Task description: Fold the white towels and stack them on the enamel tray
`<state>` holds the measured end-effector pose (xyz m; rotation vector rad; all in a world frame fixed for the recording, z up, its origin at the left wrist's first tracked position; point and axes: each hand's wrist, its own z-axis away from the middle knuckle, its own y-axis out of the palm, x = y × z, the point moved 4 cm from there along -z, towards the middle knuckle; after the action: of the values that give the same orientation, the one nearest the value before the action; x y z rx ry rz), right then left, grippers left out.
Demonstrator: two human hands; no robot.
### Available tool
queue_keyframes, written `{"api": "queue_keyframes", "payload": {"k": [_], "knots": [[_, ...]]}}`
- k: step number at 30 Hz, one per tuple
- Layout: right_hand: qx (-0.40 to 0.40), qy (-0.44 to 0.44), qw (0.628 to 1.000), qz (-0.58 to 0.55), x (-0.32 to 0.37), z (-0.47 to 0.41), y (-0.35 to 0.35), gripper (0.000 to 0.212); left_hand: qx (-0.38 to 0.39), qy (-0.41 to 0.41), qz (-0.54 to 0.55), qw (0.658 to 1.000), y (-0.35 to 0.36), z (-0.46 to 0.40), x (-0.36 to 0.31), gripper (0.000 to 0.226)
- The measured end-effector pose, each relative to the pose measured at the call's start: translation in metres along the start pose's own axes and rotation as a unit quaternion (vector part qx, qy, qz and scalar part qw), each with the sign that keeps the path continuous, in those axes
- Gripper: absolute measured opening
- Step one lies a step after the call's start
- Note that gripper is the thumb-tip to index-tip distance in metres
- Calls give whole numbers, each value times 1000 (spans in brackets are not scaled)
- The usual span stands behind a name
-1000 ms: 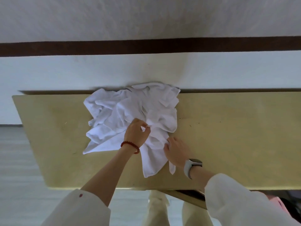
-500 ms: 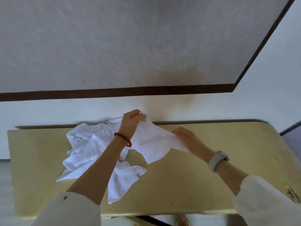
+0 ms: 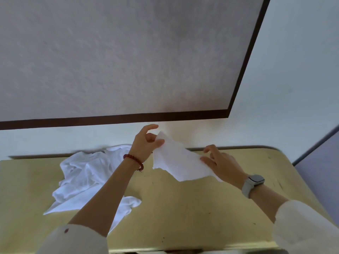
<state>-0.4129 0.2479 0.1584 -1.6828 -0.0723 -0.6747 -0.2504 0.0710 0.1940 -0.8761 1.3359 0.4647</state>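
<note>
A white towel (image 3: 176, 162) hangs in the air above the table, stretched between both hands. My left hand (image 3: 145, 143), with a red bead bracelet at the wrist, pinches its upper left corner. My right hand (image 3: 220, 162), with a grey watch at the wrist, pinches its right edge. A crumpled pile of white towels (image 3: 86, 178) lies on the table to the left, partly hidden by my left forearm. No enamel tray is in view.
The yellowish table (image 3: 183, 213) stands against a white wall with a dark-framed grey panel (image 3: 128, 52) above. The table's right end is rounded, and a bluish-grey surface (image 3: 322, 169) lies beyond it.
Both hands have lifted one towel out of the pile and spread it apart to the right. The view has tilted up and shifted right.
</note>
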Motion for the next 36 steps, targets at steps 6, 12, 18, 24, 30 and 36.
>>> {"api": "queue_keyframes", "payload": {"k": [6,12,18,24,30,36], "knots": [[89,61,993,50,-33,18,18,25,31,-84,-60,994,-4,-2,52,12],[-90,193,977,20,-55,-13,-13,26,-31,-46,-116,992,-4,-31,42,11],[-249,140,954,-94,-31,-39,-69,19,-66,101,-85,989,-21,-53,-18,10],[-166,141,971,-95,-60,4,-16,13,45,21,-132,990,-3,-19,59,23],[110,254,959,-66,-120,67,88,23,182,-161,-245,939,59,37,180,10],[255,249,934,-39,-165,99,119,18,256,-296,-243,888,98,74,232,17]]}}
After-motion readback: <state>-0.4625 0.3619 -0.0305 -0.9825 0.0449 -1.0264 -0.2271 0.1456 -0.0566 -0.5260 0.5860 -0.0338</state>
